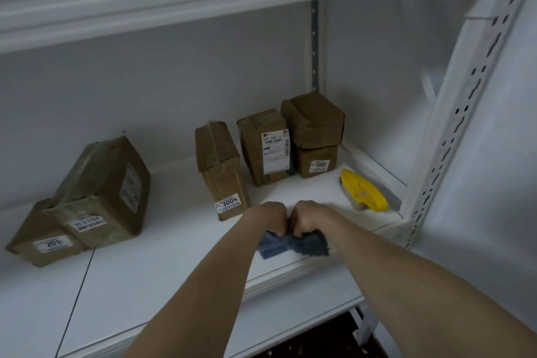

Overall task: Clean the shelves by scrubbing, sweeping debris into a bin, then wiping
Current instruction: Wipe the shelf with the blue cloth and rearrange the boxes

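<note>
A dark blue cloth [293, 245] lies bunched on the white shelf [162, 259] near its front edge, right of centre. My left hand [271, 218] and my right hand [308, 216] are side by side just above it, both gripping the cloth with curled fingers. A yellow scrubbing brush [363, 190] lies on the shelf to the right of my hands, close to the right upright.
Several brown parcels stand on the shelf: a labelled pair at the left [87, 200], one marked 3004 [222, 170] just behind my hands, others [290, 142] at the back right. A perforated upright [453, 136] bounds the right side. Another shelf [174, 0] hangs overhead.
</note>
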